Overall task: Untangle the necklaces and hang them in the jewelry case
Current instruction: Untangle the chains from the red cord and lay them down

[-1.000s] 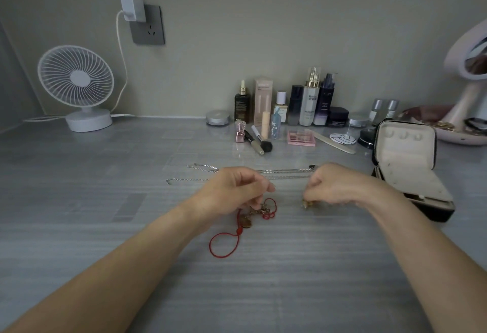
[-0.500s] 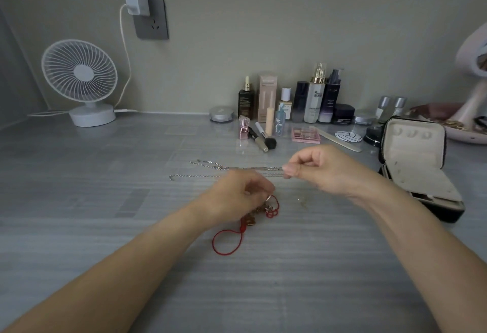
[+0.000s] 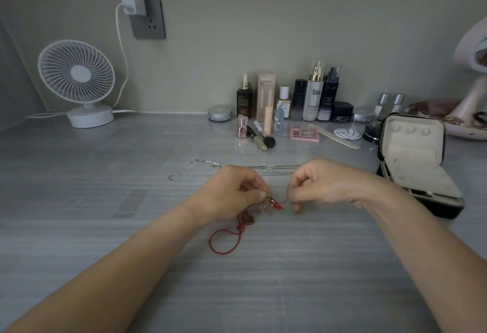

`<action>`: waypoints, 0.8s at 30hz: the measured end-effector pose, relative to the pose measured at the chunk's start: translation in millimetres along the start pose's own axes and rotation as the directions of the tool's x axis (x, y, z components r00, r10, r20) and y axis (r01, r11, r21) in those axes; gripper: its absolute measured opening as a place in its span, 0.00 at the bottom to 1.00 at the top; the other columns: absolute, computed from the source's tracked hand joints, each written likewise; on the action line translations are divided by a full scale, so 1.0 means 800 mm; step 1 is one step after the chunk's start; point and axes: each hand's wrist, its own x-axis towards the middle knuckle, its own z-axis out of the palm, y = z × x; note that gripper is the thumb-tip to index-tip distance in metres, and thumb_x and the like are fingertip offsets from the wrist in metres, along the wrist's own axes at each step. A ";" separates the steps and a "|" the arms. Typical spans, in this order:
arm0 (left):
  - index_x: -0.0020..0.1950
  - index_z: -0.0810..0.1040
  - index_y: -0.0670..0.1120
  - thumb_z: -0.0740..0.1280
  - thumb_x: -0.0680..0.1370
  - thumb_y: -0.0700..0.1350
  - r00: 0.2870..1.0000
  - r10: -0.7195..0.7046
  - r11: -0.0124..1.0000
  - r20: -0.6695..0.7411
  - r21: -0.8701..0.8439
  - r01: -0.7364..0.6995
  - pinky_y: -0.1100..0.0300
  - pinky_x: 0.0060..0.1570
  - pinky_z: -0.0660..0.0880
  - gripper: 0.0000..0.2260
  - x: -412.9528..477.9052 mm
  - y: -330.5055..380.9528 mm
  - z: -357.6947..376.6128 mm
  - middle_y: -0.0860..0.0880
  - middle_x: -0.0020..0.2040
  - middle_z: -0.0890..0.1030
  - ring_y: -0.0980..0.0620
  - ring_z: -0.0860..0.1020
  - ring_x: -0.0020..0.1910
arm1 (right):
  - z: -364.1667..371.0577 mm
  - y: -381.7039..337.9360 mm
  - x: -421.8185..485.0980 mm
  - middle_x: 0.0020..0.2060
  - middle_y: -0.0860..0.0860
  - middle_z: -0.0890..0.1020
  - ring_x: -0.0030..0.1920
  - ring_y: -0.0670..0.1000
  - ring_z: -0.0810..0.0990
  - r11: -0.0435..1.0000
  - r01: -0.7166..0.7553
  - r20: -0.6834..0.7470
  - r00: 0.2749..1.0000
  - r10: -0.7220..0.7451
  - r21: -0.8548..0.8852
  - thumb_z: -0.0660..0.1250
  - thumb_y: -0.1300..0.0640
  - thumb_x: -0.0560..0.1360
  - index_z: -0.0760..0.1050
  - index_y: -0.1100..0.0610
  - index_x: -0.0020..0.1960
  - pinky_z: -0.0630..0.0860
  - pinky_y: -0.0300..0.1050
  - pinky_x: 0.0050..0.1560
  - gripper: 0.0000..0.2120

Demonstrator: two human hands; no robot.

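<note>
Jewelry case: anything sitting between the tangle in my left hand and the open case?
Nothing on the table blocks it. Between the tangle, pinched by the left hand, and the open jewelry case there is only the right hand and its wrist. The silver chains lie farther back, off that line.

A white pump bottle (image 3: 313, 101) carries a label that opens with a large "H", the only legible character. The print on the dark bottle (image 3: 328, 98) beside it, the black dropper bottle (image 3: 244, 101) and the pink carton (image 3: 265, 95) is too blurred to read.
</note>
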 end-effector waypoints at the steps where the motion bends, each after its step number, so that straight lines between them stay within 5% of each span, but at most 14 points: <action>1: 0.44 0.81 0.44 0.68 0.73 0.37 1.000 -0.001 1.000 0.008 -0.006 0.001 0.76 0.35 0.70 0.04 0.000 0.001 0.000 0.55 0.34 0.78 0.68 0.74 0.30 | 0.003 0.000 0.001 0.33 0.51 0.84 0.24 0.44 0.67 1.000 0.004 0.015 1.000 -0.003 -0.011 0.67 0.61 0.71 0.78 0.55 0.38 0.64 0.36 0.25 0.03; 5: 0.43 0.80 0.47 0.69 0.72 0.37 0.999 -0.027 0.999 0.030 -0.046 0.028 0.74 0.36 0.72 0.05 -0.002 0.004 -0.001 0.54 0.35 0.78 0.62 0.76 0.33 | 0.003 -0.002 0.005 0.37 0.50 0.83 0.37 0.46 0.76 0.994 0.107 -0.111 0.988 -0.109 -0.023 0.72 0.55 0.68 0.81 0.52 0.39 0.73 0.43 0.43 0.01; 14: 0.41 0.75 0.51 0.70 0.71 0.37 0.997 -0.077 0.993 0.013 -0.085 0.078 0.70 0.37 0.73 0.10 -0.003 0.003 -0.005 0.52 0.35 0.77 0.55 0.76 0.36 | 0.030 -0.009 0.016 0.30 0.48 0.81 0.32 0.45 0.75 0.976 0.197 -0.128 0.970 -0.208 -0.089 0.72 0.58 0.67 0.78 0.49 0.31 0.73 0.44 0.36 0.08; 18: 0.42 0.75 0.52 0.67 0.73 0.36 0.997 -0.076 0.996 0.003 -0.055 0.076 0.69 0.37 0.71 0.10 -0.002 0.004 -0.008 0.52 0.36 0.76 0.53 0.75 0.38 | 0.021 -0.005 0.017 0.35 0.54 0.84 0.33 0.49 0.77 0.984 0.173 -0.164 0.971 -0.176 -0.037 0.70 0.60 0.65 0.81 0.53 0.34 0.77 0.50 0.40 0.03; 24: 0.45 0.79 0.48 0.63 0.74 0.36 0.997 -0.066 0.998 -0.040 -0.002 0.066 0.69 0.35 0.68 0.08 -0.003 0.005 -0.016 0.53 0.35 0.73 0.57 0.70 0.33 | 0.014 -0.003 0.017 0.35 0.54 0.83 0.34 0.48 0.75 0.986 0.161 -0.213 0.966 -0.150 0.035 0.70 0.61 0.66 0.80 0.52 0.34 0.72 0.45 0.39 0.05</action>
